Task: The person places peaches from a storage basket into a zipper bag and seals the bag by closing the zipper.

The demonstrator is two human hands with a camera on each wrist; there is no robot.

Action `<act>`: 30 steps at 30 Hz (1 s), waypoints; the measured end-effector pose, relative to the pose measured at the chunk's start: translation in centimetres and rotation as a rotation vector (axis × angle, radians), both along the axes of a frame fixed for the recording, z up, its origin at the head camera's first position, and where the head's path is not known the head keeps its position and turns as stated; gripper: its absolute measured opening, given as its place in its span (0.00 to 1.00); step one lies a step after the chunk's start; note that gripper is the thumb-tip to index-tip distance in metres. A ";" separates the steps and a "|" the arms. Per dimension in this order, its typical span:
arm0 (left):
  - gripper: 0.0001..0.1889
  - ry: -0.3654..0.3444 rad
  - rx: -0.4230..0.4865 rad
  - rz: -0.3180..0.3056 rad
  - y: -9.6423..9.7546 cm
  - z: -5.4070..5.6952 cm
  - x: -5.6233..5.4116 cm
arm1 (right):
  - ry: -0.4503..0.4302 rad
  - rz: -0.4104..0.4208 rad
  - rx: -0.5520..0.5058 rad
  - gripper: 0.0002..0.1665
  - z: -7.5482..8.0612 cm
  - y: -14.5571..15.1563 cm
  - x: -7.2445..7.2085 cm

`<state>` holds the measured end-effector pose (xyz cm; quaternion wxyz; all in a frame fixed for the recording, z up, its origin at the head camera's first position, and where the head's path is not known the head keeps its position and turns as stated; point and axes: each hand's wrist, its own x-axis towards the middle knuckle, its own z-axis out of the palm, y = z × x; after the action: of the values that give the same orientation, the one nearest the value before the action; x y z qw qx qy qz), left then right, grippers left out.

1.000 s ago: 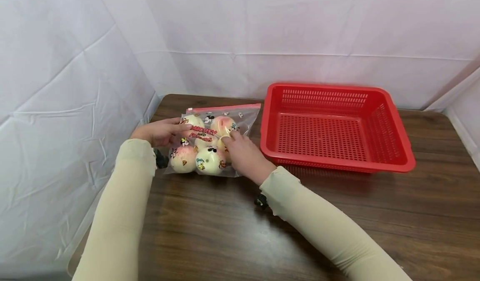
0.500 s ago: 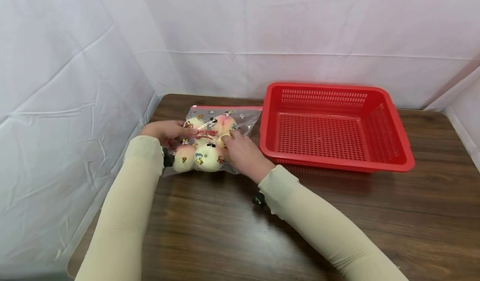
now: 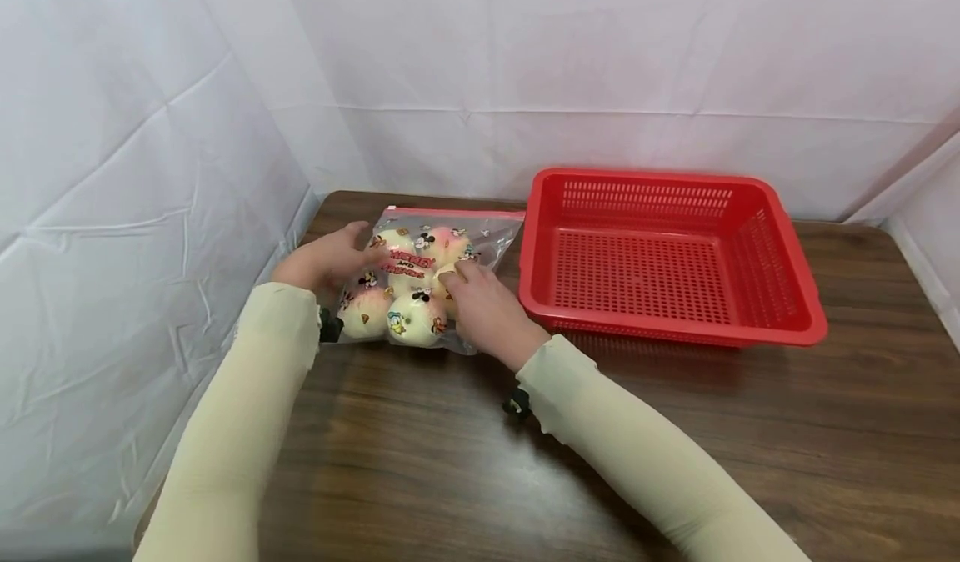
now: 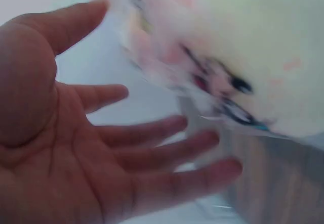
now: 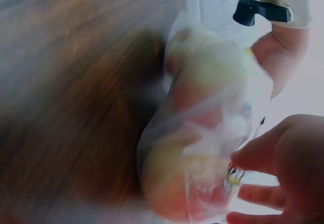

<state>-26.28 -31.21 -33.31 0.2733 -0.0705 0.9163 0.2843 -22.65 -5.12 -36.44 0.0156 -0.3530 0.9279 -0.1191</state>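
Observation:
A clear zip bag (image 3: 457,213) with a red zip edge and printed cartoon figures lies on the table, several peaches (image 3: 416,320) packed inside. My left hand (image 3: 326,258) is at the bag's left side, thumb and fingers spread apart. In the left wrist view, the palm of that left hand (image 4: 96,143) faces the bulging peach side of the bag (image 4: 283,57), with nothing in it. At the bag's right side, my right hand (image 3: 491,312) rests its fingers on the plastic over a peach. The right wrist view shows those fingers (image 5: 260,196) extended against the bag.
To the right of the bag stands a red plastic basket (image 3: 813,312) with slotted walls and a perforated floor. The dark wooden table (image 3: 450,462) extends in front. White cloth (image 3: 487,62) hangs behind and along the left side.
My left hand first moved right over the bag's left part, then its fingers spread and lifted off somewhat. The bag shifted slightly on the table. The right hand stayed almost in place.

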 end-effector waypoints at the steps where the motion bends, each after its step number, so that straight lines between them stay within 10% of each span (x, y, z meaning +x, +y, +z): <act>1: 0.49 0.037 -0.036 -0.035 0.4 0.4 0.5 | 0.016 0.010 -0.013 0.26 0.1 -0.1 0.2; 9: 0.40 0.181 -0.201 -0.320 4.2 1.4 3.5 | 0.053 0.164 -0.026 0.29 0.4 -1.1 2.0; 30: 0.33 0.111 -0.186 -0.410 5.1 -0.9 5.9 | -0.017 0.193 -0.076 0.28 -1.7 0.7 2.4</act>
<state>-20.43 -26.08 -34.23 0.2669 0.1080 0.9473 0.1404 -20.26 -4.38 -38.16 0.0215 -0.4399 0.8843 -0.1554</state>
